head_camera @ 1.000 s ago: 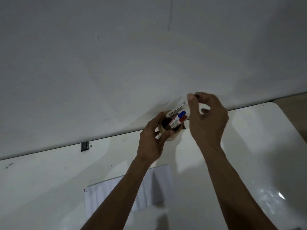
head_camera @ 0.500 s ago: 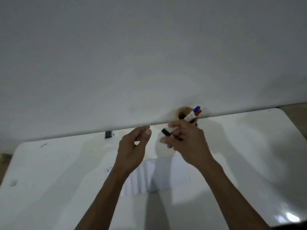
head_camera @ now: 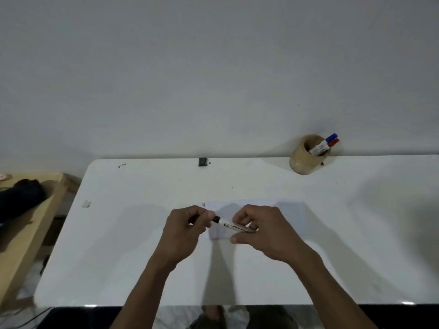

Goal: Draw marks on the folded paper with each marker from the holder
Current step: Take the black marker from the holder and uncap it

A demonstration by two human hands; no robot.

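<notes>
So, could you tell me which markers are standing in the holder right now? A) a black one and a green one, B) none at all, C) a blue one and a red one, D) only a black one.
C: a blue-capped marker and a red-capped marker lean in the holder, while the black marker is held over the folded paper.

**Around the white table**

The glossy white rounded-corner table (head_camera: 356, 233) stands against a plain pale grey wall (head_camera: 213, 67). At the table's far edge sits a small dark rectangular clip (head_camera: 202, 161); near its left edge lies a small pale scrap (head_camera: 86, 203). Left of the table stands a light wooden bench (head_camera: 28, 229), a dark bundled cloth (head_camera: 21, 195) lying on it.
</notes>
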